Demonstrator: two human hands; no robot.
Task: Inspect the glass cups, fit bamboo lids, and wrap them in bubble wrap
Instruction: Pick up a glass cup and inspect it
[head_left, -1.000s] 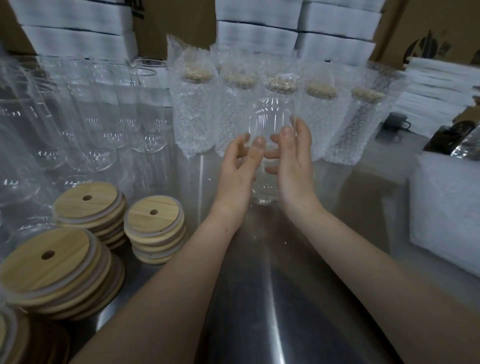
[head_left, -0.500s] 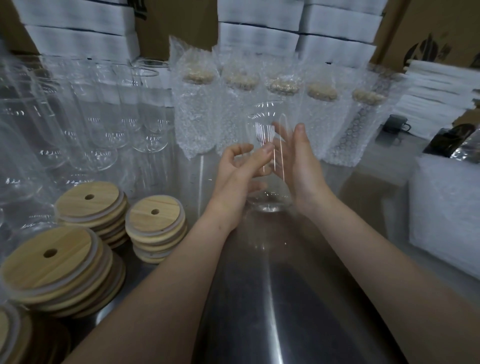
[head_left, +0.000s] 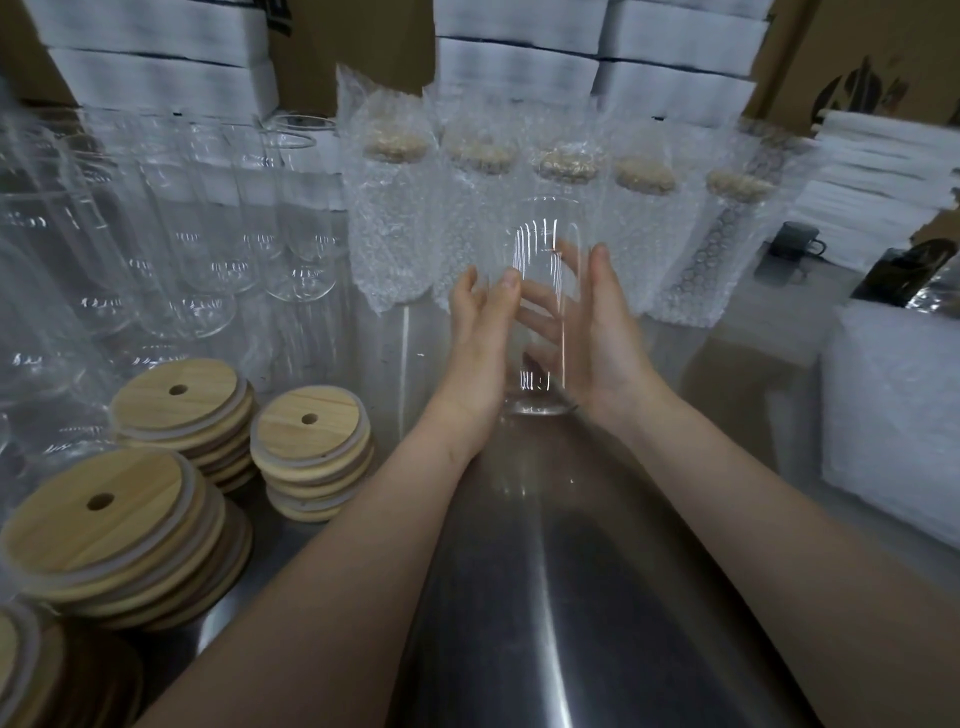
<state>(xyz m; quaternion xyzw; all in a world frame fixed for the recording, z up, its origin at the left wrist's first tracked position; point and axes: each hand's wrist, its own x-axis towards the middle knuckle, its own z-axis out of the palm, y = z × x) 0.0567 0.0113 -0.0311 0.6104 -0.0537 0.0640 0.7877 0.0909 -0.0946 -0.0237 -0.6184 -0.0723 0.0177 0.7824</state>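
A clear glass cup (head_left: 544, 260) stands upright in the air between my hands, above the steel table (head_left: 571, 597). My left hand (head_left: 480, 343) presses its palm and straight fingers against the cup's left side. My right hand (head_left: 602, 338) holds the right side, thumb up along the wall and fingers wrapped behind, showing through the glass. The cup has no lid. Stacks of bamboo lids (head_left: 311, 423) with centre holes sit at the lower left. Several lidded cups in bubble wrap (head_left: 395, 223) stand in a row behind my hands.
Many bare glass cups (head_left: 208, 260) crowd the left side. White boxes (head_left: 519, 57) are stacked along the back. A pile of white foam sheets (head_left: 893, 415) lies at the right, with a dark mug (head_left: 792, 239) beyond it.
The cup has turned from a tilt to upright between my hands. My right fingers have slid further behind it, and my left fingers have straightened against its side.
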